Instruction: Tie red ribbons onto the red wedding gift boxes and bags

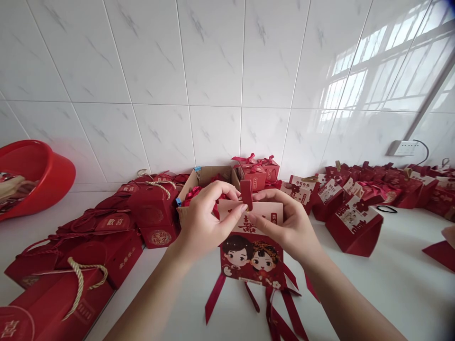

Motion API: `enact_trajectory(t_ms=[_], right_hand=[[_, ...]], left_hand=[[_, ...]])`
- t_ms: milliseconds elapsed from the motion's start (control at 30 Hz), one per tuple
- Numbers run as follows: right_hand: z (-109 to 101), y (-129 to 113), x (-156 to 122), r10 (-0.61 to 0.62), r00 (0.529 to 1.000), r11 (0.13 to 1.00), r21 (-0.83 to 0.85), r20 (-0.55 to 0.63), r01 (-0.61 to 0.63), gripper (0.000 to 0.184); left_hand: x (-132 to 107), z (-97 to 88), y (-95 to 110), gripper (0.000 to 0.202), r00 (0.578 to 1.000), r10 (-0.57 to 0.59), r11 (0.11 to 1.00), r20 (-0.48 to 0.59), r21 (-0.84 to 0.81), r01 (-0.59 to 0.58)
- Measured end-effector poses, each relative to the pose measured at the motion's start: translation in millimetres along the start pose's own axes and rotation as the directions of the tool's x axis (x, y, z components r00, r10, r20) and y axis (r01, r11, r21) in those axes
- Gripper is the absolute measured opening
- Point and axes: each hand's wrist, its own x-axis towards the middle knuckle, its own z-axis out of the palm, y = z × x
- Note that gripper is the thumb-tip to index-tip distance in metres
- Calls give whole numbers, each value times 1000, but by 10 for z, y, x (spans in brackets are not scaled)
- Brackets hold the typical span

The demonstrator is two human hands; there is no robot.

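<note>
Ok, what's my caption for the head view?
Left hand and right hand hold the top of a cartoon box, red boxes on both sides.

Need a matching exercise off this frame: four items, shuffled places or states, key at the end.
Column 1
1. Basin
2. Cardboard box
3. Socket strip
4. Cartoon-couple package

Column 2
A. White, on the tiled wall at the right
B. Held by the left hand and the right hand
C. Red, at the picture's left edge
D. Open-topped, behind the hands, with blue clips

Pairs: 1-C, 2-D, 3-A, 4-B
</note>
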Motion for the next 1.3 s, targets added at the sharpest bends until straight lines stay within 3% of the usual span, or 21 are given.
enact_trajectory(t_ms=[133, 233, 567, 733, 1000, 1300], right_hand=[[13, 4, 9, -51, 998, 999, 7, -29, 51, 38], [22, 16, 10, -70, 996, 997, 11, -58, 71, 32], [4, 46, 37, 143, 989, 942, 300, 43, -149, 29], [10, 56, 69, 248, 959, 840, 462, 139, -284, 26], [61, 119, 39, 149, 989, 937, 320, -5, -139, 29], [63, 80, 56, 196, 981, 911, 369, 2, -183, 31]], left_hand=[[-45, -19, 18, 16, 980, -168, 979, 105, -98, 178], [-51, -13, 55, 17, 973, -199, 956, 117, -197, 219], [-25, -5, 105, 20, 945, -258, 834, 202, -447, 323], [-31, 3, 118, 21, 952, -232, 866, 197, -404, 295], [-44, 44, 101, 26, 952, -264, 894, 156, -332, 302], [-44, 25, 53, 24, 938, -246, 862, 245, -388, 327]])
